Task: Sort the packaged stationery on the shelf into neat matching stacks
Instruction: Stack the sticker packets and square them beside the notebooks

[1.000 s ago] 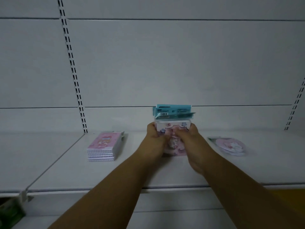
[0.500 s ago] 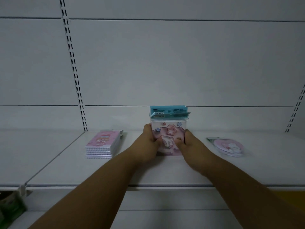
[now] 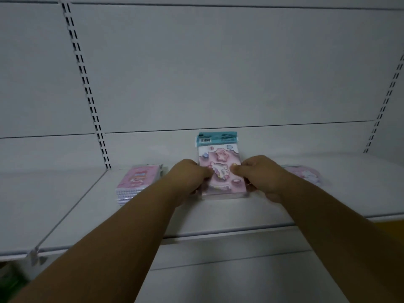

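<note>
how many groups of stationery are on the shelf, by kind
Stack of pink spiral notebooks: 1
Pink star-print packs with teal header, held by left hand and right hand: 1
Round pink packet: 1
Total: 3 groups

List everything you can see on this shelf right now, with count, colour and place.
packs: one stack, exact number hidden, pink with teal header, shelf centre, held between both hands
notebooks: one stack, several, pink covers, left of the packs
round pack: one, pink and white, right of the packs, partly hidden by the right arm
shelf: one, white, below a white back panel
green item: one, bottom left corner, too blurred to identify
left hand: grips the packs' left edge
right hand: grips the packs' right edge
</note>
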`<state>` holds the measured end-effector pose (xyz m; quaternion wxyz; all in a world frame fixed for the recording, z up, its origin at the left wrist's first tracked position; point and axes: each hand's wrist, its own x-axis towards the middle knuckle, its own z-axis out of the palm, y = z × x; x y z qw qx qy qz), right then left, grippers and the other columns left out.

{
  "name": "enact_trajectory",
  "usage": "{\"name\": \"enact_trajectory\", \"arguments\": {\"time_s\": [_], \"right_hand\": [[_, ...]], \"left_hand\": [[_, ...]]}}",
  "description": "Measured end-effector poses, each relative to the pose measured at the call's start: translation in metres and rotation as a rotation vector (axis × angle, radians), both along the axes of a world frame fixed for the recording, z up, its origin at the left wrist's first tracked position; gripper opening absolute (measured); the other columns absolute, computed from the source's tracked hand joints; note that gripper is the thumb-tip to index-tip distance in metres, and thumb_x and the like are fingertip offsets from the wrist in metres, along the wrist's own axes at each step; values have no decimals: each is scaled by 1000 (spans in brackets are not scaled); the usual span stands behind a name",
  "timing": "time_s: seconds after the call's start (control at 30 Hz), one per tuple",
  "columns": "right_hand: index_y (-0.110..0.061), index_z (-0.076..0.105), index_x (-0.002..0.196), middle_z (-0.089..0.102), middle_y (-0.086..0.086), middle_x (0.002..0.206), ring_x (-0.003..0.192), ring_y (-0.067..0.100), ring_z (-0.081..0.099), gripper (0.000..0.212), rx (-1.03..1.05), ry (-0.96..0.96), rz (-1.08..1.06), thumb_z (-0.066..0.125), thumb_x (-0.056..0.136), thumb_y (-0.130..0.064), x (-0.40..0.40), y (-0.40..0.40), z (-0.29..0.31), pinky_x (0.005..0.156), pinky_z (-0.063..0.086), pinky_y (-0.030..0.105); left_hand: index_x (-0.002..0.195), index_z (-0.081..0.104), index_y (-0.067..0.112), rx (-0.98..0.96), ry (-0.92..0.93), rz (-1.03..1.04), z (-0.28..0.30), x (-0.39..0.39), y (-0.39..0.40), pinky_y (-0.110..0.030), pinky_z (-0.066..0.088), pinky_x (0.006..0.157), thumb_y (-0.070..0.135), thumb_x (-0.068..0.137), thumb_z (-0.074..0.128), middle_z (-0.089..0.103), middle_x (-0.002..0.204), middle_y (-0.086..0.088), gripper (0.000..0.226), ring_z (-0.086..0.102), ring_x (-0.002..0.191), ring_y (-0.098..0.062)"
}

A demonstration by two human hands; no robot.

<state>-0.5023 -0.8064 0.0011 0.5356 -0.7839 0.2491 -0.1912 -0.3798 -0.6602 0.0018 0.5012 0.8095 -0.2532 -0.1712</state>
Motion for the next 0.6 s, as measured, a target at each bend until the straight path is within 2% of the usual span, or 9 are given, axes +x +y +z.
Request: {"name": "enact_trajectory", "arguments": {"time_s": [0.07, 0.17, 0.23, 0.3, 0.37, 0.43, 0.47, 0.53, 0.6], "right_hand": [[6, 69, 89, 74, 16, 69, 49, 22, 65, 33, 67, 44, -26, 68, 87, -27, 3, 0, -3, 44, 51, 26], [-2, 66, 79, 64, 5, 45, 32, 12, 48, 35, -67, 218, -98, 67, 84, -36, 9, -3, -2, 36, 35, 18], [-6, 62, 76, 58, 1, 39, 26, 9, 44, 35, -171, 291, -122, 66, 81, -41, 15, -6, -1, 32, 30, 14], [-8, 61, 77, 59, 4, 51, 35, 12, 49, 38, -300, 335, -136, 67, 79, -45, 19, -9, -2, 36, 34, 18], [-11, 58, 74, 56, 2, 58, 47, 13, 51, 43, -493, 377, -135, 64, 80, -54, 19, -10, -3, 43, 34, 23], [-16, 56, 64, 53, -1, 54, 50, 11, 51, 52, -669, 360, -118, 52, 83, -64, 11, -8, -6, 44, 32, 25], [-18, 56, 60, 52, -2, 52, 49, 11, 51, 56, -715, 320, -106, 46, 84, -68, 4, -8, -8, 45, 31, 25], [-19, 56, 59, 54, -3, 54, 51, 9, 52, 60, -787, 265, -58, 41, 81, -73, -13, -7, -14, 46, 32, 25], [-19, 57, 63, 55, -4, 60, 55, 7, 50, 55, -834, 255, 27, 49, 75, -72, -27, -5, -20, 48, 31, 26]], "left_hand": [[77, 66, 8, 46, -53, 34, -4, 1, -4, -12, 34, 28, 31, 84, 69, 61, 38, 5, 24, 53, 27, -4], [71, 63, 14, 140, -118, 30, -6, 1, -11, -14, 31, 25, 34, 83, 63, 59, 35, 9, 24, 54, 30, -3], [65, 60, 17, 271, -226, 43, -7, 1, -14, -20, 35, 33, 40, 84, 60, 59, 44, 5, 31, 56, 41, -9], [64, 58, 16, 374, -316, 44, -11, 3, -16, -22, 30, 40, 45, 86, 56, 57, 59, 2, 37, 52, 51, -10], [78, 64, 12, 423, -391, 33, -12, 4, -16, -24, 32, 47, 49, 89, 50, 60, 74, -4, 41, 51, 58, -13], [102, 67, 8, 448, -464, 43, -10, 1, -10, -26, 38, 60, 55, 94, 41, 65, 95, -12, 54, 51, 70, -18], [107, 65, 8, 462, -497, 41, -9, 0, -5, -28, 39, 66, 57, 95, 35, 65, 101, -13, 59, 50, 74, -19], [92, 60, 14, 499, -567, -1, -10, -4, 8, -29, 37, 65, 65, 93, 28, 61, 89, -8, 60, 50, 69, -15], [72, 52, 19, 559, -636, -53, -13, -12, 23, -27, 32, 53, 73, 86, 34, 54, 71, 1, 58, 47, 61, -8]]}}
